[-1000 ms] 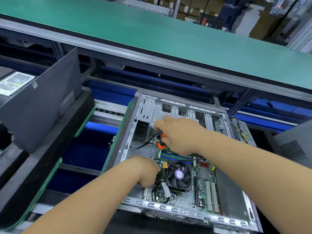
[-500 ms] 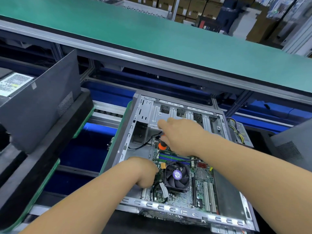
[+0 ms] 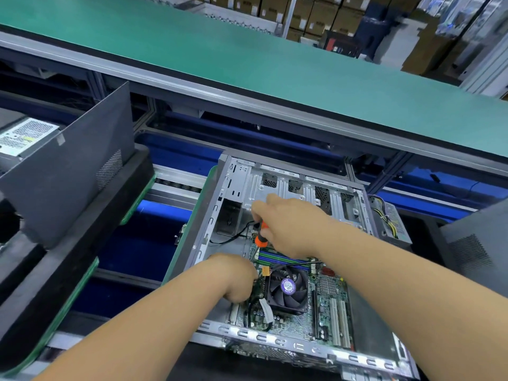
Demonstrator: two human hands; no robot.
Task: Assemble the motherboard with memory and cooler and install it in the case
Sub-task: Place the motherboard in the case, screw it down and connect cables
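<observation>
An open grey metal case (image 3: 242, 185) lies on its side in front of me. The green motherboard (image 3: 327, 295) sits inside it, with a black cooler fan (image 3: 287, 287) and memory sticks (image 3: 283, 259) in their slots. My right hand (image 3: 288, 226) grips an orange-handled screwdriver (image 3: 261, 239), tip down near the board's far left corner. My left hand (image 3: 233, 279) is curled at the board's left edge beside the fan; what its fingers hold is hidden.
A power supply with yellow wires (image 3: 390, 224) lies right of the case. A dark side panel (image 3: 68, 171) leans on a black case at the left. A green bench top (image 3: 247, 59) runs across the back. Blue conveyor (image 3: 132, 243) shows below.
My right hand with the screwdriver has shifted slightly toward the far left of the board. My left hand stays at the board's edge.
</observation>
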